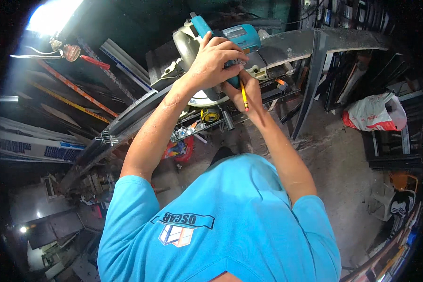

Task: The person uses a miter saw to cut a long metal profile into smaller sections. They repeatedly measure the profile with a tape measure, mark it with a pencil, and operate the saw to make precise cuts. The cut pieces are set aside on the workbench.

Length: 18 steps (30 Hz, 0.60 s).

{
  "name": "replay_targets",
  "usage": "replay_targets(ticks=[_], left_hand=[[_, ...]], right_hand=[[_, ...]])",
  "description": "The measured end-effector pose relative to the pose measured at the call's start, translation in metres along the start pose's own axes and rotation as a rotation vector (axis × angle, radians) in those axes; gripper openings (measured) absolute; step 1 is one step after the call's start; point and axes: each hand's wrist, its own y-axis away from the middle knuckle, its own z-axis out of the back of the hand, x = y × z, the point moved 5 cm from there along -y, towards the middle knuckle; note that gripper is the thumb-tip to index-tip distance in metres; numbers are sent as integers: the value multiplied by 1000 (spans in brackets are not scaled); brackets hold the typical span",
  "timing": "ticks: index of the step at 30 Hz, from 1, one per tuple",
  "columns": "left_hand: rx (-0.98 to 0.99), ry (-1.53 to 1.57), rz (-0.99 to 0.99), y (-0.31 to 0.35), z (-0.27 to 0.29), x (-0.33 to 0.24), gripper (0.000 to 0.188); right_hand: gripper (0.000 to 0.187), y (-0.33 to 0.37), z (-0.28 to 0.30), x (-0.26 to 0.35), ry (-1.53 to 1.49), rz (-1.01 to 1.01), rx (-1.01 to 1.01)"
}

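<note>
A teal and grey mitre saw [242, 36] stands on the bench ahead of me, its grey blade guard [185, 46] at the left. My left hand [217, 60] is bent over the front of the saw, its thumb and fingers closed near a small shiny spot; what they pinch is unclear. Just below and to the right, my right hand [250, 91] is closed, with a yellow pencil [244, 97] held in it, eraser end toward me. The hands nearly touch, and the right fingertips are mostly hidden. A yellow tape measure [210, 115] lies below the saw.
A long dark metal bench edge [145, 104] runs on both sides of the saw. Metal profiles [124, 66] lean at the left. A white and red plastic bag [377, 113] sits on stacked frames at the right. Small scraps [188, 131] lie under the saw.
</note>
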Motion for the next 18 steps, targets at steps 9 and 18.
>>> replay_targets(ticks=[9,18], left_hand=[[-10,12,1,-1,2,3,27],[-7,11,-36,-6,9,9,28]], right_hand=[[36,-2,0,3,44,41,-24],[34,-9,-3,15,88,108,-37]])
